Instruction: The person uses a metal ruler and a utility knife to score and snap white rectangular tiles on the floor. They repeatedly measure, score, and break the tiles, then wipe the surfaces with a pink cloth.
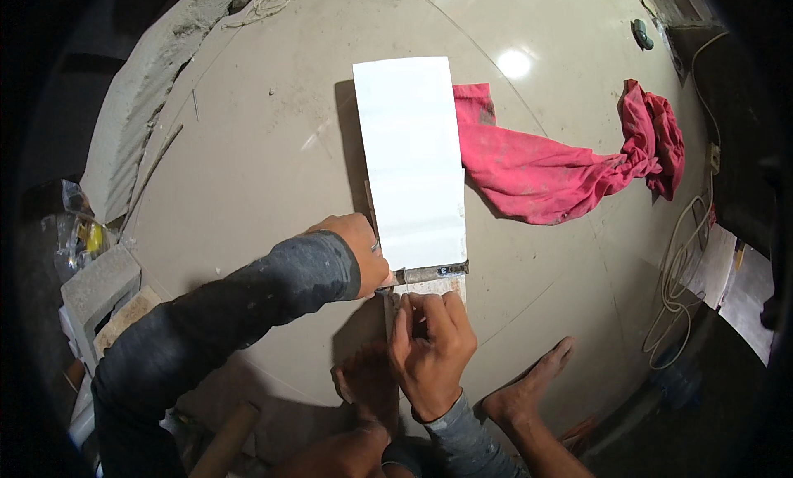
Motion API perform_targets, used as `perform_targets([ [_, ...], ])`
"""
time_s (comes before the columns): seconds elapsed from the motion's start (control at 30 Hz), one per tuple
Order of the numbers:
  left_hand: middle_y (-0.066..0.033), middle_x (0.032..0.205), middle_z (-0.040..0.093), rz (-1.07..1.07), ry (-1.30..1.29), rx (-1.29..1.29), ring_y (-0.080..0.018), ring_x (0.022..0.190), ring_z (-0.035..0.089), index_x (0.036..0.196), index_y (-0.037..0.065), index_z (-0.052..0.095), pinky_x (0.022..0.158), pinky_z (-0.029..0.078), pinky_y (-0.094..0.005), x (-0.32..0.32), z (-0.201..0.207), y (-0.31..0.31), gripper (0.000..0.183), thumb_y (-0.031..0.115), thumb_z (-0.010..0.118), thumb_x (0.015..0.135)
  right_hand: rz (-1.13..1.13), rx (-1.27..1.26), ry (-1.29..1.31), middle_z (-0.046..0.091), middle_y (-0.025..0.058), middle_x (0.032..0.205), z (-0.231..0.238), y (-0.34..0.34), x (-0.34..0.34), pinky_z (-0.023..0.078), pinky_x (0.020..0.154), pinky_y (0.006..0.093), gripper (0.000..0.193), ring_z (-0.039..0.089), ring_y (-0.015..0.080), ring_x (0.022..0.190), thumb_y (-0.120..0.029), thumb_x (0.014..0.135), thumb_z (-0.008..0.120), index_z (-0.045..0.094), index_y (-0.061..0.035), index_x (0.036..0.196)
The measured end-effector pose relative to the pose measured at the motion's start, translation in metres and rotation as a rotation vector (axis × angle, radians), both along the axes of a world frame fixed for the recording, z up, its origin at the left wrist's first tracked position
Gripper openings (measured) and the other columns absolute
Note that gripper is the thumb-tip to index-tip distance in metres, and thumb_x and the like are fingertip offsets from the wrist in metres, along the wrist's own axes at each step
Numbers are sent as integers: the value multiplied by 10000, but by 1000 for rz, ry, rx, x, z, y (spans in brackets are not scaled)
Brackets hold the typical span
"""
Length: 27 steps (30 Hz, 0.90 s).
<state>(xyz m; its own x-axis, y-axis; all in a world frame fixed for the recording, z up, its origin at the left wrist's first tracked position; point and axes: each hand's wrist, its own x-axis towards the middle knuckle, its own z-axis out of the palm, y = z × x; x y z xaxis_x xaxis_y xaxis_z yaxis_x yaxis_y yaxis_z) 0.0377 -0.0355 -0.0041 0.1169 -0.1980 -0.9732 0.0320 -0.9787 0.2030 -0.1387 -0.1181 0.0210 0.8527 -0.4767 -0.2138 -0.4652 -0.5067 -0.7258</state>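
Note:
A long white panel point(411, 156), seemingly a tile strip, lies in front of me with its far end pointing away. Across its near end runs a narrow metal bar point(425, 274) with a dark fitting at the right. My left hand point(351, 245) is closed at the bar's left end, thumb against it, most fingers hidden beside the panel's left edge. Just below the bar, my right hand point(431, 346) pinches thumb and forefinger together; what they hold is too small to make out. Under the bar and right hand shows a worn, pale board point(454, 288).
A pink cloth point(545, 171) lies crumpled right of the panel on the glossy tiled floor point(273, 164). Concrete slabs point(136, 115) and a thin rod point(153, 177) line the left. Looped cable point(679, 288) lies at the right. My bare feet flank the work.

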Motion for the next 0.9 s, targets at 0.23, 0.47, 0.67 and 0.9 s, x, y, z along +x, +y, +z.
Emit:
perform_targets([
  [0.23,-88,851,794,-17,-11,1,-173,768,745,1023,-4,791,806,590,-341,-3,-3,1,272,263,765,976,-20,-4,12,574,141,806,1,2,0,494,574,332,109,634,239,630,63,856,753,676,44,931],
  [0.47,-96,858,795,-2,6,2,-179,771,749,1039,-5,792,809,592,-341,-2,-3,1,273,259,774,972,-3,-9,7,575,140,808,1,1,0,493,571,337,113,638,243,632,68,858,747,680,41,945],
  [0.67,-97,851,792,-14,8,-9,-182,763,746,1016,-2,793,797,592,-349,-2,-4,2,270,263,774,970,-30,-9,20,568,130,794,1,2,0,487,570,336,94,633,241,624,71,859,742,677,39,919],
  [0.9,-104,838,788,13,-9,-31,-184,755,753,987,0,796,781,593,-338,-3,-4,2,246,245,781,966,-23,57,21,540,160,826,3,0,-1,469,600,410,120,586,324,679,61,863,735,652,33,945],
])
